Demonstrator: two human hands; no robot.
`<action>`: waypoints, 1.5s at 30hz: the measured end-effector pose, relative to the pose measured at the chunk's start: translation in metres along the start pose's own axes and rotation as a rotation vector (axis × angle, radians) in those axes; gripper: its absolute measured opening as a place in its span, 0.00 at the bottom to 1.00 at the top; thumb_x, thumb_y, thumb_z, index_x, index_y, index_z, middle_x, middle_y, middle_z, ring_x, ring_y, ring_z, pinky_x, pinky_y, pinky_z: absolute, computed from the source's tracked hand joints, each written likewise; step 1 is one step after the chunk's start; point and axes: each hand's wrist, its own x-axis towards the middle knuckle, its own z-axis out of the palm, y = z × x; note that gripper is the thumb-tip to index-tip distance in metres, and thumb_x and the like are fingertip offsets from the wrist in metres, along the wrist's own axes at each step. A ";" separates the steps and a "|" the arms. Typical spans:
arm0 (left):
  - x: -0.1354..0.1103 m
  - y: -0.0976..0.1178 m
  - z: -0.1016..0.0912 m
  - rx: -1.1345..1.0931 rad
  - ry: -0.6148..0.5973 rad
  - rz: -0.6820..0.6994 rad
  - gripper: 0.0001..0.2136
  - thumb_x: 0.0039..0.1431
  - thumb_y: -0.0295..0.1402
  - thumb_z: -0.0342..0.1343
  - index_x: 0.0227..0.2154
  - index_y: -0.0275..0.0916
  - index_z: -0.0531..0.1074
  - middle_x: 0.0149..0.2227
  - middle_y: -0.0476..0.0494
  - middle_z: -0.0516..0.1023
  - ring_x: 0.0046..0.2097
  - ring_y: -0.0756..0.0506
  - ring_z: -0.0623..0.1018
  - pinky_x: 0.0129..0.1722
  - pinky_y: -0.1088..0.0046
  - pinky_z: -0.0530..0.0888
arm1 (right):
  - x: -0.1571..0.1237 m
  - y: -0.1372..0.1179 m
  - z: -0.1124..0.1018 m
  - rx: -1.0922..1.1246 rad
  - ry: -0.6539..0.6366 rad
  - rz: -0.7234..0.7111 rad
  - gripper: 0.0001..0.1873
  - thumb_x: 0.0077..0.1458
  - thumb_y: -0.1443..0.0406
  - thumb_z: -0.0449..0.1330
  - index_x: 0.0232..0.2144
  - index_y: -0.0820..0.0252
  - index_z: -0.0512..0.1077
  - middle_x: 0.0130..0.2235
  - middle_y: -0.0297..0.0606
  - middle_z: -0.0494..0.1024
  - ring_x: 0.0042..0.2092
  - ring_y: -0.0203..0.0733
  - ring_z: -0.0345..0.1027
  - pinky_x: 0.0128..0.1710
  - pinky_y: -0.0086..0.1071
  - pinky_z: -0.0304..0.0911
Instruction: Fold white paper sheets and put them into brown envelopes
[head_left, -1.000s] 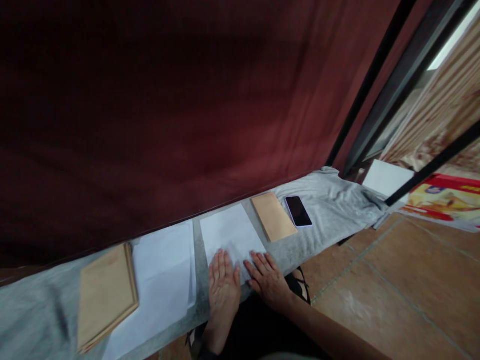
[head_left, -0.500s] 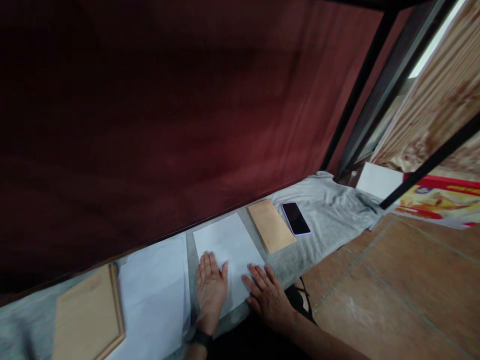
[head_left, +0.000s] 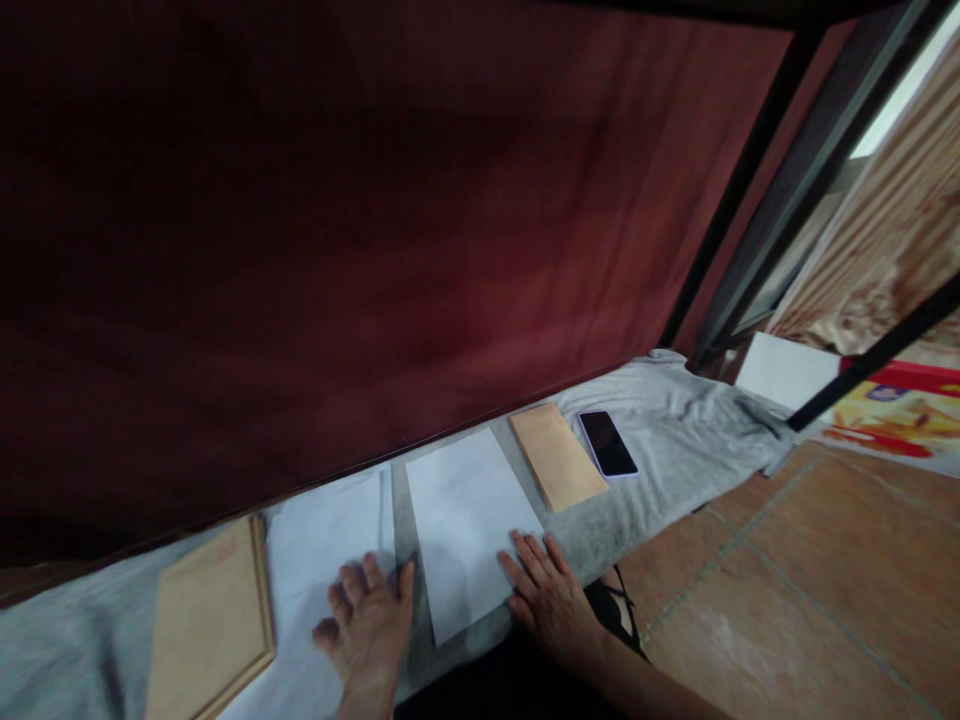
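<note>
A white sheet of paper (head_left: 465, 510) lies flat on the grey cloth at the middle. My right hand (head_left: 551, 600) rests on its lower right edge, fingers spread. To the left is a stack of white paper (head_left: 330, 520) with slightly uneven edges. Over the right part of that stack is my left hand (head_left: 367, 625), its fingers apart and holding nothing; whether it touches the paper I cannot tell. Right of the single sheet lies a brown envelope-like piece (head_left: 559, 457). Left of the stack sits a pile of larger tan sheets or boards (head_left: 214, 620).
Beside the brown piece lies a phone (head_left: 608, 443) with a dark screen. Grey cloth (head_left: 682, 430) covers the narrow surface, which runs along a dark red panel (head_left: 450, 250). A black metal bar (head_left: 877, 355) slants at the right, near a red and yellow box (head_left: 907, 410) on the tiled floor.
My left hand has lifted off the single sheet and moved left over the paper stack. My right hand stays on the sheet's edge. The whole view has shifted slightly.
</note>
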 end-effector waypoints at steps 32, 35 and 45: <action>0.019 0.001 0.002 0.152 0.120 0.135 0.22 0.67 0.36 0.42 0.54 0.29 0.72 0.53 0.29 0.76 0.52 0.35 0.76 0.44 0.61 0.74 | 0.001 -0.002 0.006 -0.017 0.000 0.013 0.32 0.67 0.64 0.54 0.70 0.52 0.54 0.71 0.42 0.54 0.68 0.50 0.53 0.69 0.51 0.40; 0.019 0.003 -0.002 0.170 0.101 0.123 0.21 0.66 0.34 0.42 0.54 0.28 0.71 0.49 0.29 0.77 0.47 0.37 0.78 0.40 0.63 0.75 | 0.001 -0.002 0.006 -0.012 0.015 0.021 0.32 0.67 0.63 0.54 0.70 0.51 0.53 0.71 0.42 0.55 0.68 0.50 0.54 0.70 0.50 0.40; 0.027 0.008 -0.003 0.153 0.016 0.139 0.24 0.67 0.35 0.44 0.60 0.26 0.65 0.58 0.25 0.72 0.52 0.37 0.77 0.40 0.65 0.76 | 0.001 -0.003 0.007 0.006 0.019 0.033 0.32 0.69 0.59 0.54 0.70 0.50 0.52 0.71 0.41 0.55 0.68 0.49 0.54 0.70 0.49 0.38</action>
